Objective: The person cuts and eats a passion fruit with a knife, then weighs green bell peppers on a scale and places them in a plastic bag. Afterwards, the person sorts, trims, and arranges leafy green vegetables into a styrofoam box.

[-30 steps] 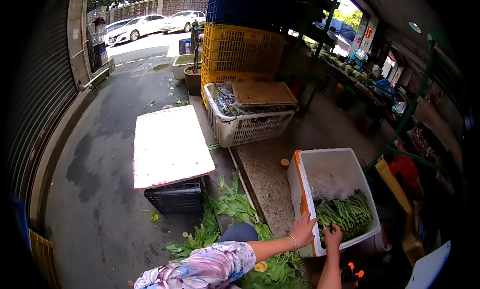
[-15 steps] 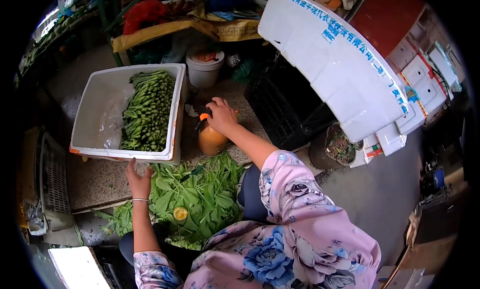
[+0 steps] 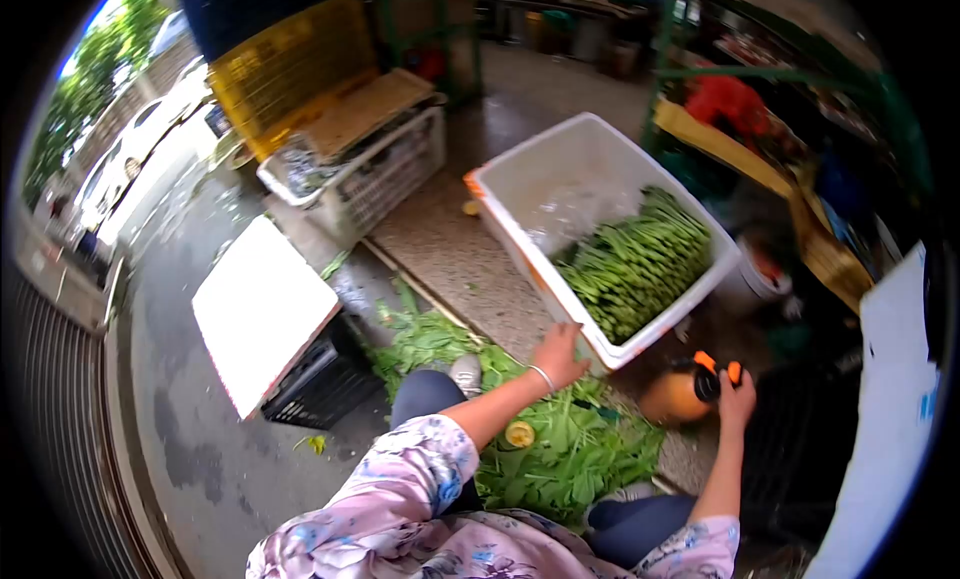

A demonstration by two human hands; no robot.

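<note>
My right hand [image 3: 737,397] is wrapped at the black and orange head of a spray bottle [image 3: 676,396], whose rounded orange body stands on the ground. My left hand [image 3: 560,355] has its fingers stretched out at the near wall of a white foam box [image 3: 512,241]; whether they press on it I cannot tell. Bundled green-stemmed vegetables [image 3: 640,269] fill the right part of the box, beside crumpled clear plastic [image 3: 575,214]. Loose green leaves [image 3: 575,444] lie below my hands, with a small yellow round thing [image 3: 519,434] among them.
A white board [image 3: 262,314] tops a black crate [image 3: 325,379] at the left. Behind it stand a white basket [image 3: 385,179] and a yellow crate [image 3: 295,74]. A white bucket [image 3: 745,279] is right of the foam box, and a white foam panel [image 3: 890,379] rises at far right.
The view has swung left, so the street and crates now show. My right hand has closed round the bottle's head. My left hand stays by the foam box.
</note>
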